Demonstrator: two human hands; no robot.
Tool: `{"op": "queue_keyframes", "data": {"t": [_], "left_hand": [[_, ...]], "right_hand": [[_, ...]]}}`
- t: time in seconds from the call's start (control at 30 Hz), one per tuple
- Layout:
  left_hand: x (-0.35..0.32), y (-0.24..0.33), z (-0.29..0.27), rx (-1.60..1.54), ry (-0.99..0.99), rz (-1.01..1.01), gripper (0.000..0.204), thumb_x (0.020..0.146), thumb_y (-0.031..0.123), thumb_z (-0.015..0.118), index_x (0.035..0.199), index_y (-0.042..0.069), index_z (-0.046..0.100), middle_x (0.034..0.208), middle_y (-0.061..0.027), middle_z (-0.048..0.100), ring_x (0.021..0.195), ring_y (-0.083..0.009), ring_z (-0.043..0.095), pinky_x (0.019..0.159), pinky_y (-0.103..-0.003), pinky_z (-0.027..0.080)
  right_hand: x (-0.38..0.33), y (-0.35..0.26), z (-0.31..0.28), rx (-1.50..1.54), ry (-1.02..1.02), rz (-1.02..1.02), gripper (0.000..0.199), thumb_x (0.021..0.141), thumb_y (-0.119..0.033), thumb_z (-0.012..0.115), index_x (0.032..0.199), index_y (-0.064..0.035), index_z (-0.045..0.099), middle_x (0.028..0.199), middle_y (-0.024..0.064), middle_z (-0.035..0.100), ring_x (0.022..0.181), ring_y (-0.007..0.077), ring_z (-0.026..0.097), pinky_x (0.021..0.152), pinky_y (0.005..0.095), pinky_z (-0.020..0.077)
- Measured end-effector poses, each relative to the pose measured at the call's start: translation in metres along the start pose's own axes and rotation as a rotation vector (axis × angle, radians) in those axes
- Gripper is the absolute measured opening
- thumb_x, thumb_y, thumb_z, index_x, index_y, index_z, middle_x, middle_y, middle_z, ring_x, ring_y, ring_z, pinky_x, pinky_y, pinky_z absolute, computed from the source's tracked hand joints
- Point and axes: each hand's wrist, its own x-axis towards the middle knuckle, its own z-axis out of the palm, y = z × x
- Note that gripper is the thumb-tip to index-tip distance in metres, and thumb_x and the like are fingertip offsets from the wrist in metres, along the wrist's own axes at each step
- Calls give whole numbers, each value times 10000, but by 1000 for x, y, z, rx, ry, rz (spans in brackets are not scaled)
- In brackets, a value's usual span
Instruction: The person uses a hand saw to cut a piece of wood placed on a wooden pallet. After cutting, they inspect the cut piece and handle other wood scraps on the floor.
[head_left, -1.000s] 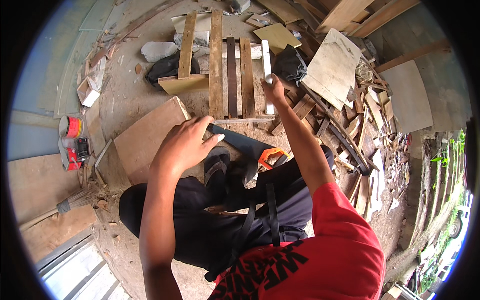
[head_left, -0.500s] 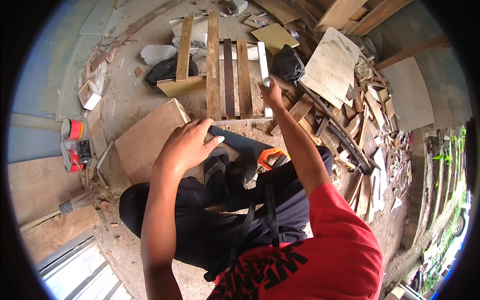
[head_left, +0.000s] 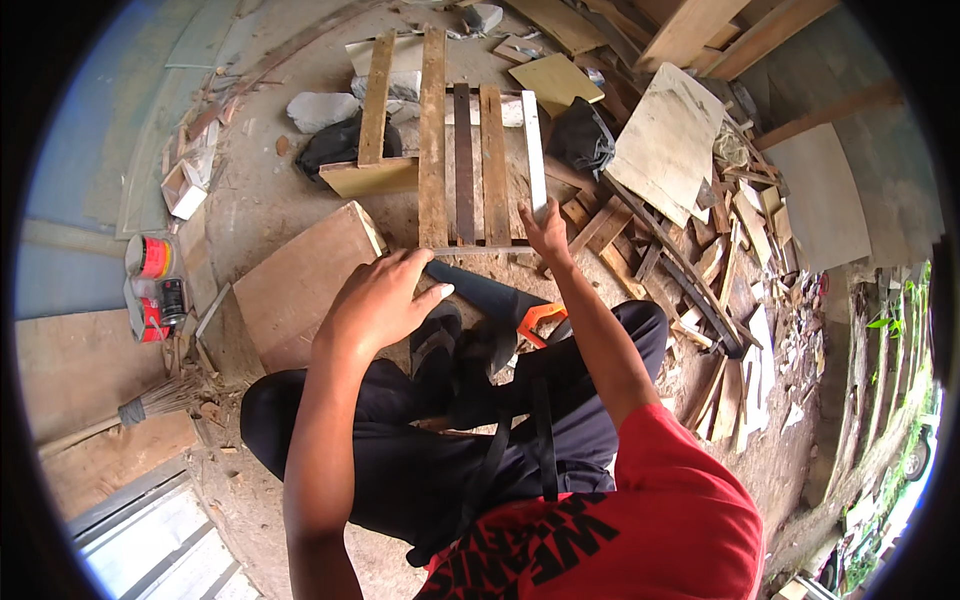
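In front of me lies a slatted wooden frame (head_left: 433,150) with several parallel slats and a thin crosspiece at its near end. My left hand (head_left: 378,305) is at the crosspiece's left end, fingers curled over it and thumb held apart below. My right hand (head_left: 548,238) holds the near end of the white slat (head_left: 534,150) at the frame's right side, thumb on its left. A handsaw (head_left: 480,290) with a dark blade and orange handle lies between my hands and my legs, its tip close to my left thumb.
Plywood board (head_left: 300,280) lies left of the frame. Scrap wood (head_left: 610,225) and a pale panel (head_left: 668,140) are piled at right. Black bags (head_left: 580,138) and grey stone blocks (head_left: 322,110) sit around the frame. Cans (head_left: 152,258) stand far left, above a stick broom (head_left: 150,402).
My right hand has slid toward me along the white slat to its near end. My left hand stays at the frame's near left corner. The view has shifted slightly.
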Motion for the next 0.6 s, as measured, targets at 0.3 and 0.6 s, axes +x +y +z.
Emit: {"op": "queue_keyframes", "data": {"t": [0.3, 0.6], "left_hand": [[0, 7, 0, 23, -41, -8, 399, 939, 338, 634, 1140, -3, 589, 1132, -198, 671, 1060, -390, 627, 906, -463, 505], [6, 10, 10, -6, -89, -10, 464, 941, 347, 643, 1250, 9, 563, 1212, -221, 652, 1119, -399, 625, 930, -449, 503]], "right_hand": [[4, -2, 1, 44, -26, 144, 594, 918, -517, 644, 952, 74, 592, 734, 215, 644, 692, 310, 638, 653, 429, 499], [5, 8, 4, 37, 26, 175, 527, 906, -446, 670, 985, 69, 589, 785, 222, 654, 735, 315, 643, 673, 432, 496]]}}
